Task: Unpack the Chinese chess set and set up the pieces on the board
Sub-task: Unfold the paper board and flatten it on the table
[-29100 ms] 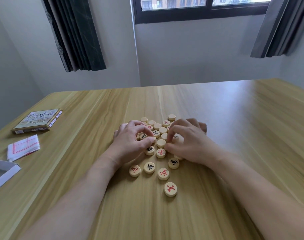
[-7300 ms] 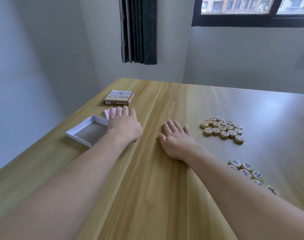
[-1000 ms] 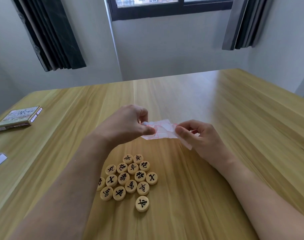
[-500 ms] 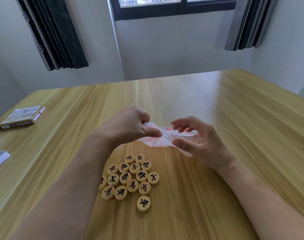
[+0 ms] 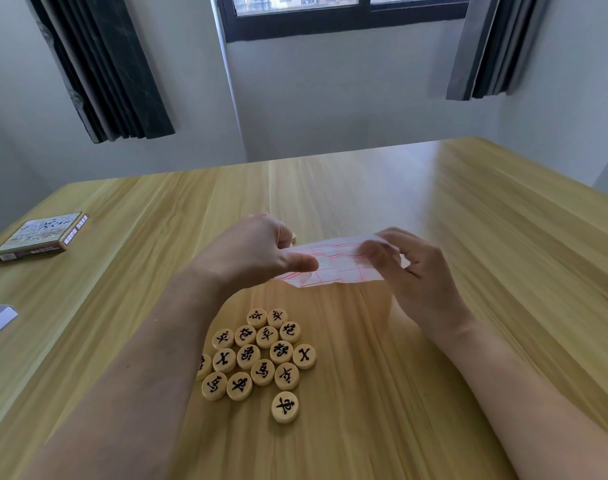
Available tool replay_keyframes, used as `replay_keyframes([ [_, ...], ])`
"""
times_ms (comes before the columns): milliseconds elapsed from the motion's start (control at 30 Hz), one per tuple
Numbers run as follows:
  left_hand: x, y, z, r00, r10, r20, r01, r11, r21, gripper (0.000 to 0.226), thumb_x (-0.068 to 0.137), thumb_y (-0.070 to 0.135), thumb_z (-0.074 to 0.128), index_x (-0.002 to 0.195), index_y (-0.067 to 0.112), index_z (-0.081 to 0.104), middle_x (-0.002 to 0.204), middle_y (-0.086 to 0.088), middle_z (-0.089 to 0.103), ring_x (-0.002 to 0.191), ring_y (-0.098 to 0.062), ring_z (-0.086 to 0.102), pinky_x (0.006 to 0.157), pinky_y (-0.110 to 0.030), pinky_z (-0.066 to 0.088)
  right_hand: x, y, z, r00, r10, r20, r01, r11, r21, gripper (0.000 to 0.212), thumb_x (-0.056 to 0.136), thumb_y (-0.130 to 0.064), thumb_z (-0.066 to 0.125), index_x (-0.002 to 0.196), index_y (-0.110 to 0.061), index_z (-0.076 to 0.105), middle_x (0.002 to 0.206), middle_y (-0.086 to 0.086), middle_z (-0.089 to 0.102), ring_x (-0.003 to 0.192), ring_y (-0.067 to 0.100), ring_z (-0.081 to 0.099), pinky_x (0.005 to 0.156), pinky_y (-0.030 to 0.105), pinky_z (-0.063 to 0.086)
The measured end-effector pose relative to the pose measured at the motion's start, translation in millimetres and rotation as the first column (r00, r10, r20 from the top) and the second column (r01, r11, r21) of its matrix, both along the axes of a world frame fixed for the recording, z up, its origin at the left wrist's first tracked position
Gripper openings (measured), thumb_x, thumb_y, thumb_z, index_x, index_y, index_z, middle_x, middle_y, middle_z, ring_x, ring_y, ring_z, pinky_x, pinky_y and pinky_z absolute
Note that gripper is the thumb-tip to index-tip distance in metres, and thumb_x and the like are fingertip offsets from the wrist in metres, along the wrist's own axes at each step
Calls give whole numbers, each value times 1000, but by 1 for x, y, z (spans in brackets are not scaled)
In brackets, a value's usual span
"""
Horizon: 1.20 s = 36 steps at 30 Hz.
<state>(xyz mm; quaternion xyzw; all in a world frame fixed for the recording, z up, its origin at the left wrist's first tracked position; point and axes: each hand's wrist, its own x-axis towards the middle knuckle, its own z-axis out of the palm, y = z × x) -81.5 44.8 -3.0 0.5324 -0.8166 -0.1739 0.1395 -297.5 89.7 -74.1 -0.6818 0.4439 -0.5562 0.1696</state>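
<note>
Two hands, left hand (image 5: 257, 251) and right hand (image 5: 410, 271), pinch the folded board's (image 5: 333, 265) ends above the table (image 5: 469, 237).

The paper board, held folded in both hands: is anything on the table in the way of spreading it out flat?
Partly. The black-lettered pieces lie clustered on the table just nearer the person than the paper board, which the left hand and right hand pinch. The wood beyond the hands and rightward shows nothing lying there.
</note>
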Motion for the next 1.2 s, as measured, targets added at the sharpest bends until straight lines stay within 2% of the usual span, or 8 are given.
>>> replay_keyframes([
  [200, 11, 4, 8, 992, -77, -100, 95, 976, 196, 49, 83, 49, 70, 59, 13, 47, 55, 3, 39, 47, -8, 33, 47, -16, 29, 0, 7, 6, 984, 7, 176, -42, 980, 192, 15, 96, -23, 58, 87, -21, 70, 78, -11, 70, 76, 5, 63, 69, 21, 48],
  [300, 21, 6, 5, 994, -64, -86, 76, 986, 149, 29, 93, 35, 65, 77, 11, 61, 68, 2, 55, 61, -13, 46, 63, -30, 39, -3, 13, 6, 983, -47, 179, 5, 973, 229, 11, 93, -22, 62, 87, -24, 71, 80, -9, 72, 78, 7, 65, 72, 24, 51],
  [567, 8, 14, 12, 986, 42, 160, -36, 999, -39, 8, 92, 23, 59, 95, 16, 62, 99, 1, 64, 92, -21, 59, 71, -31, 44, -16, 12, 58, 949, -85, -303, 207, 895, 395, 18, 86, -12, 58, 83, -22, 72, 81, -16, 66, 81, 6, 59, 64, 16, 40],
  [633, -4, 15, 21, 985, 36, 166, -26, 998, -59, 7, 94, 22, 55, 96, 17, 59, 99, 0, 62, 90, -22, 56, 67, -31, 40, -16, 8, 77, 814, -23, -580, 321, 851, 416, 16, 84, -11, 57, 87, -21, 69, 85, -13, 61, 83, 13, 58, 60, 20, 40],
  [733, -18, 18, 39, 991, 21, 131, -23, 1000, 8, 7, 94, 21, 53, 92, 17, 57, 88, 3, 63, 81, -19, 56, 63, -30, 40, -6, 10, 106, 444, 153, -883, 533, 748, 397, 11, 76, -4, 61, 84, -11, 64, 85, 2, 63, 83, 24, 61, 71, 26, 50],
  [900, -30, 22, 77, 990, -43, 138, 25, 992, 126, 7, 87, 27, 67, 85, 22, 63, 82, 5, 69, 75, -14, 58, 65, -29, 44, 6, 36, 164, 62, 315, -947, 701, 662, 266, 26, 85, -5, 60, 60, -12, 58, 52, 1, 58, 70, 24, 59, 75, 29, 50],
  [1000, -39, 27, 97, 994, -107, 11, 95, 919, 383, 5, 88, 19, 71, 87, 17, 67, 87, -4, 67, 71, -16, 62, 69, -28, 52, 15, 58, 197, -162, 445, -880, 780, 604, 162, 61, 91, -18, 60, 31, -13, 56, 30, -6, 49, 62, 16, 55, 75, 25, 46],
  [1200, -52, 13, 111, 984, -177, -27, 131, 609, 783, 33, 96, 4, 55, 128, -2, 60, 110, -15, 69, 86, -22, 72, 74, -33, 60, 16, 70, 227, -255, 381, -889, 718, 690, 89, 73, 92, -28, 61, 22, -16, 47, 25, -8, 43, 19, 6, 41, 31, 12, 32],
])
